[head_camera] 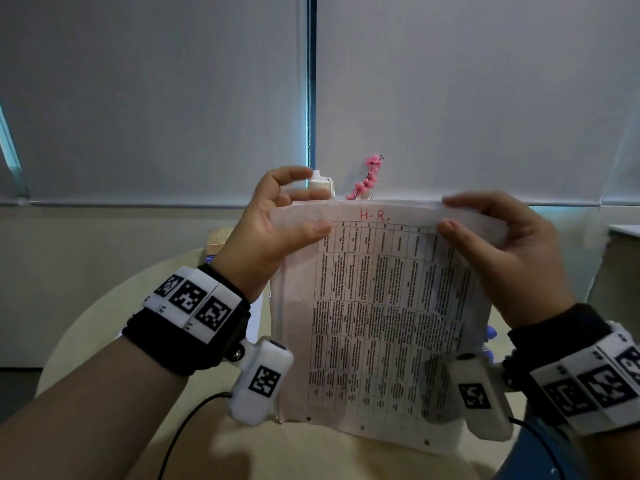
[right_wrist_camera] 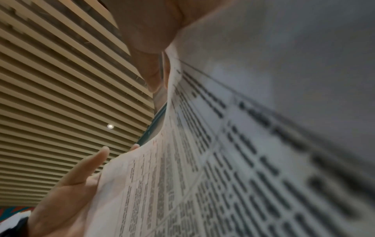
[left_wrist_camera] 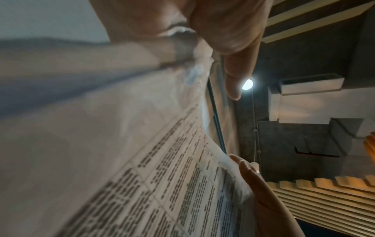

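A stack of printed sheets point(head_camera: 381, 323) with a dense table of text and red handwriting "H.R." at the top is held upright over the table. My left hand point(head_camera: 294, 216) pinches its top left corner, thumb on the front. My right hand point(head_camera: 460, 216) pinches the top right, thumb in front and fingers curled over the upper edge. The sheets' lower edge with punched holes hangs close to the tabletop. The left wrist view shows the sheets point(left_wrist_camera: 142, 176) from below; the right wrist view shows the sheets point(right_wrist_camera: 223, 160) too.
A round beige table point(head_camera: 104, 323) lies under the hands, with a black cable point(head_camera: 187, 427) across its near part. Behind the sheets stand a white bottle point(head_camera: 320, 183) and a pink flower sprig point(head_camera: 369, 178). A small box point(head_camera: 218, 240) sits at the back. Grey blinds cover the window.
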Action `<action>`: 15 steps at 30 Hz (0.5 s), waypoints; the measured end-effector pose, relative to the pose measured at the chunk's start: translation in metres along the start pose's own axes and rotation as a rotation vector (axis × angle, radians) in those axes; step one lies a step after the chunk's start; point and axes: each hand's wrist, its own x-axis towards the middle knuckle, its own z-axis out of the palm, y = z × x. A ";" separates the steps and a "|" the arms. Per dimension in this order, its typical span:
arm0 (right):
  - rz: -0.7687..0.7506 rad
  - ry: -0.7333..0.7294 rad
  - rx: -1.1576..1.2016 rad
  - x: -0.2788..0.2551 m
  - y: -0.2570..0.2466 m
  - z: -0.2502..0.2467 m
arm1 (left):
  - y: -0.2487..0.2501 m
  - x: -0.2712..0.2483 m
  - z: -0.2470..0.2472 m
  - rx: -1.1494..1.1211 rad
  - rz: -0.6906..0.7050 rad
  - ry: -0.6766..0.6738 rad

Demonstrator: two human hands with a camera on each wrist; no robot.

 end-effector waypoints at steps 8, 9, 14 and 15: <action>0.016 0.024 0.160 0.006 -0.008 0.006 | 0.000 0.003 0.006 0.018 0.003 -0.012; 0.020 0.043 0.176 0.006 -0.007 0.005 | 0.001 0.004 0.007 0.035 0.033 0.002; 0.249 0.035 0.347 -0.009 0.014 -0.008 | 0.001 0.003 0.000 0.021 0.084 0.144; 0.350 -0.018 0.401 -0.016 0.019 -0.007 | 0.002 0.002 -0.002 0.009 0.072 0.154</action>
